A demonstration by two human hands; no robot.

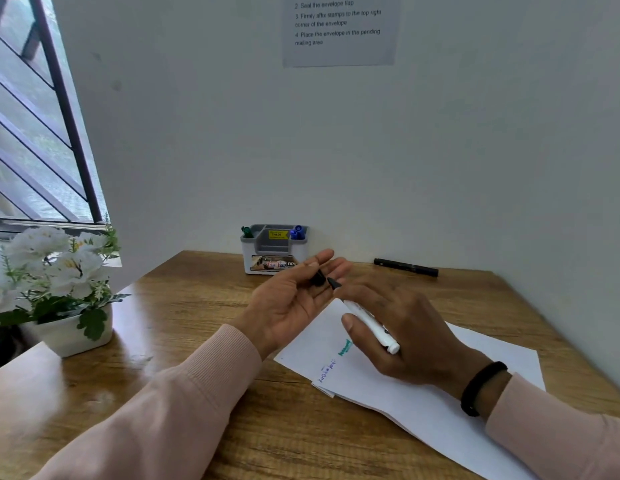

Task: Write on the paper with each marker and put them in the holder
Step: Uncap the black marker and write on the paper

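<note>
While the holder [273,249] keeps green and blue markers, left hand [294,299] pinches a cap [317,279], right hand [402,327] grips a white marker [369,323].

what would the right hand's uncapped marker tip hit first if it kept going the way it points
Probably the left hand: the black tip of the white marker gripped by the right hand aims at the small black cap held there. Depth is unclear.

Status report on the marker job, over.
Right hand grips uncapped white marker. Left hand holds its cap. Paper below, unobstructed.
</note>
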